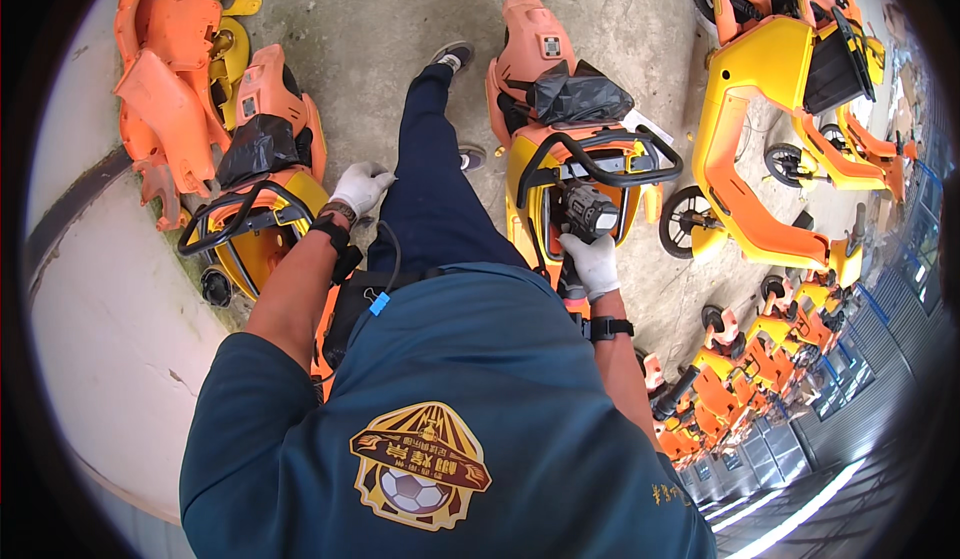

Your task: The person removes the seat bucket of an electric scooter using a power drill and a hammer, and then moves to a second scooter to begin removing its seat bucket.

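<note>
My left hand (364, 187), in a white glove, hangs loosely bent and open beside my dark-trousered thigh, with nothing visible in it. It is just right of a yellow-orange scooter body (297, 199) with a black tube rail and black plastic covering. My right hand (594, 262), also gloved, is closed on a grey-black power drill (589, 209), whose head lies inside the black tube rail (622, 174) of a second yellow and salmon scooter body (532, 47). A black plastic bag (578, 94) covers part of that body above the rail.
Loose salmon panels (165, 109) and yellow parts are piled at upper left beside a white wall (120, 359). Yellow-orange scooters with black wheels (760, 209) stand on the right. A row of more scooters (760, 349) runs along the lower right. The floor (400, 9) is concrete.
</note>
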Tool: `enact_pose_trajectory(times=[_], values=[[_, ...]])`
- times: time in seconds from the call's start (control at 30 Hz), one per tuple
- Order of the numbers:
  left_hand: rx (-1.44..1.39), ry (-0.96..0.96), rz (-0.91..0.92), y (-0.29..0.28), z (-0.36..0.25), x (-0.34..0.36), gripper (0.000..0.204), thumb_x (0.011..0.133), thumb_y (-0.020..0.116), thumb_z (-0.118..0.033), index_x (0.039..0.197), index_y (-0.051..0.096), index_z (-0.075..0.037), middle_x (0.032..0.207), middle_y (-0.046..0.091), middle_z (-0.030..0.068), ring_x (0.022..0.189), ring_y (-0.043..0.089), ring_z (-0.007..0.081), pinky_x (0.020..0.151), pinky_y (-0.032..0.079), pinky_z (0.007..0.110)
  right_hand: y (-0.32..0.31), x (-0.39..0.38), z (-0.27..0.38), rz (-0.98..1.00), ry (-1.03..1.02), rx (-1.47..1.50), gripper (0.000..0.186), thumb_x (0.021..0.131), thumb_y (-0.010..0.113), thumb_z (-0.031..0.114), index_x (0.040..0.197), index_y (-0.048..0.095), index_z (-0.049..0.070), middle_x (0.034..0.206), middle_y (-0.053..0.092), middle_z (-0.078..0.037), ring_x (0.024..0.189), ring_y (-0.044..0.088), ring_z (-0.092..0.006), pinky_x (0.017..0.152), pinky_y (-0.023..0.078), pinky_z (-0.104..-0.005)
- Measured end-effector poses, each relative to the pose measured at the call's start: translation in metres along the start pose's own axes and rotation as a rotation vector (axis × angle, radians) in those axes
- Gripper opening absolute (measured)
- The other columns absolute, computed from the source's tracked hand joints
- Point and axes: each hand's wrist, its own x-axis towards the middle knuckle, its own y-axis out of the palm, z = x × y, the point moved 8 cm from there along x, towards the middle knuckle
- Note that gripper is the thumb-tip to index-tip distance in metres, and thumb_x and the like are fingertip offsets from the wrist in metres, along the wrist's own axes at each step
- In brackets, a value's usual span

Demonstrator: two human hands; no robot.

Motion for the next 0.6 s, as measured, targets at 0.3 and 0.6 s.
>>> enact_pose_trajectory(times=[0.3,0.6], values=[[-0.047,0.002,0.007,0.0029,0.0075,0.0023,0.039,0.089,0.062,-0.026,0.108,0.068,0.008,0.091,0.071,0.0163,0.085,0.067,0.0239,0.079,0.051,0.033,-0.0002,0.0013,-0.0072,0.007,0.037,-0.021,0.021,0.076,0.07,0.004,0.095,0.068,-0.004,0.085,0.069,-0.006,0.071,0.063,-0.0124,0.066,0.052,-0.0275],[-0.044,-0.005,0.007,0.0047,0.0085,0.006,0.04,0.088,0.063,-0.025,0.109,0.068,0.008,0.092,0.071,0.0166,0.085,0.068,0.024,0.08,0.051,0.033,0.0,0.0019,-0.0076,-0.003,-0.006,-0.017,0.021,0.076,0.07,0.004,0.096,0.068,-0.005,0.087,0.07,-0.005,0.075,0.064,-0.0123,0.069,0.053,-0.0285]])
